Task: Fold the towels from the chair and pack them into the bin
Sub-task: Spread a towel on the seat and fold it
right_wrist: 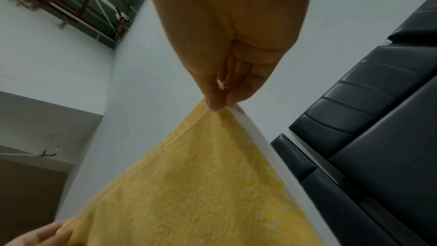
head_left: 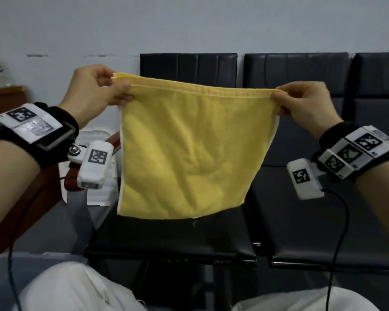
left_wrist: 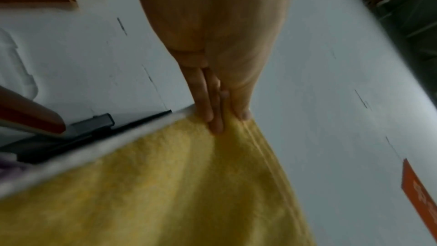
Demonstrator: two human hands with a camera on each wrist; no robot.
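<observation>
Pinching the top corners of 1 half-folded yellow towel point(head_left: 186, 151), left hand point(head_left: 94, 90) and right hand point(head_left: 301, 104) are mid-fold; packing is pending.

No legible text anywhere.

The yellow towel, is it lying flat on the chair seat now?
No, both hands hold the yellow towel up by its top corners, hanging above the seat.

Perhaps waiting room: linked chairs point(head_left: 211, 153)
</observation>
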